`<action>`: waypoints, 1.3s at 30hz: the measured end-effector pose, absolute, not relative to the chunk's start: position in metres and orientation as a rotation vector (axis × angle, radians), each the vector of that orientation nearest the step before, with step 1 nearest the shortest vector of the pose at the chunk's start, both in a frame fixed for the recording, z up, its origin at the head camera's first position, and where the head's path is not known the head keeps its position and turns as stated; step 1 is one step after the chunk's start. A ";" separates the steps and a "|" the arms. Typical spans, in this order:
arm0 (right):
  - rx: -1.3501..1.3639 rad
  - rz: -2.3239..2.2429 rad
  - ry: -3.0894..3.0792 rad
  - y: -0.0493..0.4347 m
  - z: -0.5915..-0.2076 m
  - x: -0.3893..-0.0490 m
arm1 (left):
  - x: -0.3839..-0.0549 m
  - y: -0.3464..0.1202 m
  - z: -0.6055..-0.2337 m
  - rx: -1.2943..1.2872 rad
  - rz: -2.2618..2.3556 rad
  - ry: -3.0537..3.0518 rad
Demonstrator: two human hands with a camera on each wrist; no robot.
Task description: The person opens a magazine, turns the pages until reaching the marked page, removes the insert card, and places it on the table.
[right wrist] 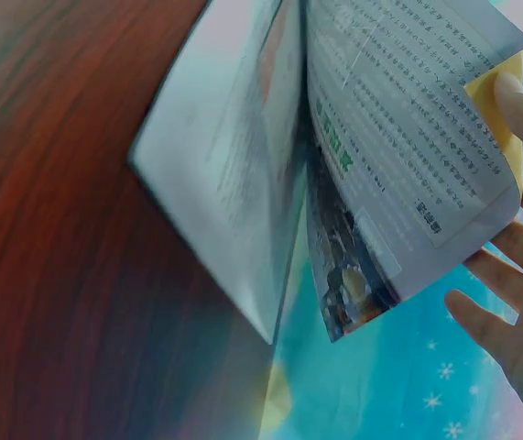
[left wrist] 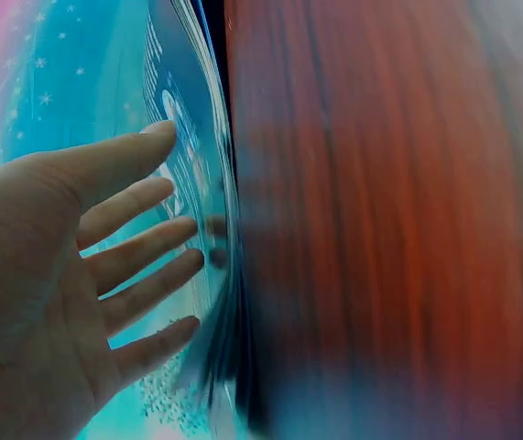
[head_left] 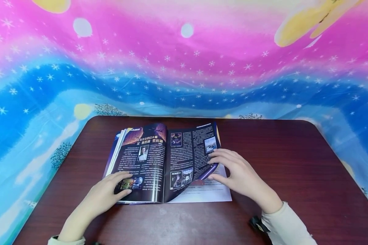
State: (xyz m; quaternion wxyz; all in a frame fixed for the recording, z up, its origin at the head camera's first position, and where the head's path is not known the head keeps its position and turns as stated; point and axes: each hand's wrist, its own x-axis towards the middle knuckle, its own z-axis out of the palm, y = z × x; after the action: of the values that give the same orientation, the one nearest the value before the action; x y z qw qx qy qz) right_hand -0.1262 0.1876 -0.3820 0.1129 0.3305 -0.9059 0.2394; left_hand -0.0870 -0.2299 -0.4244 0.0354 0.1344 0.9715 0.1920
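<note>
An open magazine lies on the table with dark pages, white print and small pictures. My left hand rests on the lower left page, its fingers loosely spread; the left wrist view has its fingertips at the page stack. At the right edge, my right hand pinches a page between thumb and fingers. That page's lower corner curls up off a pale page beneath. In the right wrist view the lifted page shows its light, printed underside, with the thumb on it and the fingers behind.
The dark reddish-brown wooden table extends around the magazine. Behind it hangs a pink and blue cloth backdrop with snowflakes and yellow shapes. A small black item sits at the right sleeve's cuff.
</note>
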 end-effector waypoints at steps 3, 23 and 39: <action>0.972 0.702 -2.630 0.183 -0.379 -0.127 | -0.088 -0.222 -0.423 0.438 0.632 2.990; 0.923 0.717 -2.553 0.159 -0.364 -0.118 | -0.091 -0.113 -0.383 1.188 1.134 2.902; 0.928 0.735 -2.479 0.155 -0.361 -0.113 | -0.103 -0.078 -0.380 1.388 1.143 2.926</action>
State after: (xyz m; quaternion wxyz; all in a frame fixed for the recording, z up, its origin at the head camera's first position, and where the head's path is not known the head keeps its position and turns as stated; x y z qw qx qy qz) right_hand -0.1132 0.1555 -0.3606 0.1957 0.3313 -0.8849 0.2623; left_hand -0.1035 -0.0779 -0.3803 -0.1456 0.3998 0.8429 0.3292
